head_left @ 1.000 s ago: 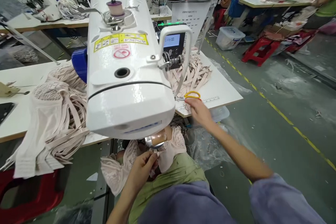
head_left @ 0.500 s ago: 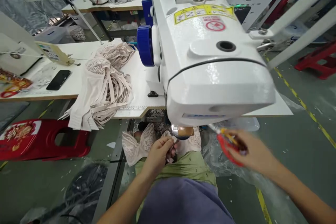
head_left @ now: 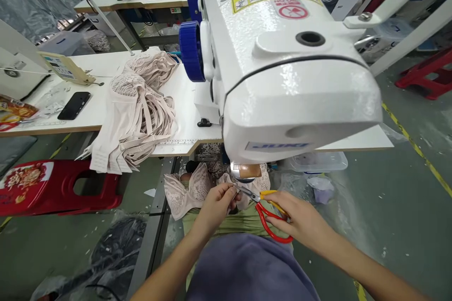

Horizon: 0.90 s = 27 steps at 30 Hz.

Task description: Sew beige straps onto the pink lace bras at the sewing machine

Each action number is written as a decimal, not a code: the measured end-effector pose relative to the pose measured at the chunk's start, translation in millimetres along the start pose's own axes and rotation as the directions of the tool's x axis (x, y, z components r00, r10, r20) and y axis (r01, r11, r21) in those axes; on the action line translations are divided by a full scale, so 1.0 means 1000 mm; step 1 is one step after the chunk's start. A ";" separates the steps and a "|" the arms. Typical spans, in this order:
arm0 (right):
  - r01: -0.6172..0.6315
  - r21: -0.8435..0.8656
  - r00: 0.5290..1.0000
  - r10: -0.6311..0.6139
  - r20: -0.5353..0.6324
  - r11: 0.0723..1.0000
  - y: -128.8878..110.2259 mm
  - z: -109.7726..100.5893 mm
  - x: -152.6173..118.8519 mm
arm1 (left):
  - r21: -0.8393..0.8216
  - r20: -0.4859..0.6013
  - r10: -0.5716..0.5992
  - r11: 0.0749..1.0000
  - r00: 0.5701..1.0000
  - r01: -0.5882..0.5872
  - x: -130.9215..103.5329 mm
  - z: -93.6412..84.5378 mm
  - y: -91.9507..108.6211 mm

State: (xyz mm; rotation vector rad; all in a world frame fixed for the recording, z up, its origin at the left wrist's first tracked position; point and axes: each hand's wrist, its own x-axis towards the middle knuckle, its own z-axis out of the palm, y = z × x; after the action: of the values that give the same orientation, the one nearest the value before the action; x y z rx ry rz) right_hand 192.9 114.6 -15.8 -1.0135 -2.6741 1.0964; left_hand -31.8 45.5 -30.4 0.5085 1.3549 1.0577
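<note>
Below frame centre, your left hand [head_left: 217, 203] partly hides the lace garment [head_left: 200, 186] and pinches it, exact spot indistinct, while your right hand [head_left: 298, 216], forearm [head_left: 360, 258] slanting from lower right, grips the scissors [head_left: 257, 198].

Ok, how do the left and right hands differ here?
The left hand pinches the bra; the right hand holds the scissors. The left hand is near the blade tips, the right hand at the handles. Both are bare.
</note>
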 end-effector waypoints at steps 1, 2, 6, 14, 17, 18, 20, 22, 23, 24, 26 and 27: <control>-0.018 0.017 1.000 0.018 0.014 1.000 0.001 -0.001 -0.002 | -0.018 -0.004 -0.009 1.000 1.000 0.009 0.000 -0.001 -0.001; -0.045 0.032 0.999 0.044 0.019 0.998 0.003 -0.002 -0.005 | -0.039 -0.006 -0.017 0.999 1.000 0.017 0.000 -0.003 -0.001; -0.154 0.091 0.988 0.153 0.019 0.984 0.002 -0.002 -0.016 | -0.144 -0.037 -0.026 0.989 0.999 0.020 -0.001 -0.007 -0.001; -0.095 0.164 0.995 0.099 -0.017 0.982 -0.018 0.009 0.003 | -0.130 -0.136 0.022 0.991 0.991 -0.039 -0.002 -0.007 -0.002; -0.116 0.146 0.993 0.116 0.007 0.982 -0.019 0.011 0.016 | -0.072 -0.152 0.046 0.996 0.987 -0.058 -0.003 -0.007 -0.003; -0.123 0.138 0.992 0.122 0.016 0.983 -0.019 0.011 0.019 | -0.055 -0.156 0.052 0.997 0.986 -0.061 -0.003 -0.008 -0.003; -0.128 0.126 0.992 0.125 0.030 0.984 -0.018 0.009 0.024 | -0.028 -0.166 0.065 0.997 0.984 -0.071 -0.004 -0.009 -0.003; -0.128 0.122 0.991 0.124 0.044 0.984 -0.018 0.006 0.023 | -0.013 -0.173 0.075 0.997 0.982 -0.079 -0.005 -0.010 -0.003; -0.126 0.125 0.991 0.121 0.047 0.984 -0.017 0.004 0.021 | -0.012 -0.175 0.079 0.997 0.981 -0.083 -0.006 -0.010 -0.003; -0.123 0.129 0.992 0.119 0.041 0.984 -0.016 0.003 0.018 | -0.015 -0.178 0.082 0.996 0.981 -0.086 -0.006 -0.010 -0.003; -0.125 0.136 0.992 0.125 0.008 0.983 -0.011 0.000 0.009 | -0.039 -0.186 0.080 0.995 0.979 -0.089 -0.008 -0.009 -0.003; -0.136 0.135 0.990 0.138 -0.010 0.982 -0.007 -0.003 0.005 | -0.058 -0.193 0.077 0.994 0.978 -0.090 -0.009 -0.008 -0.002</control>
State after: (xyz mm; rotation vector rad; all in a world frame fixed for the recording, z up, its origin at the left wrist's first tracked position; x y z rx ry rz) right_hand 186.3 115.9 -9.8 -1.1907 -2.5084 1.2652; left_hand -37.9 34.8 -29.4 0.4258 1.4708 1.2420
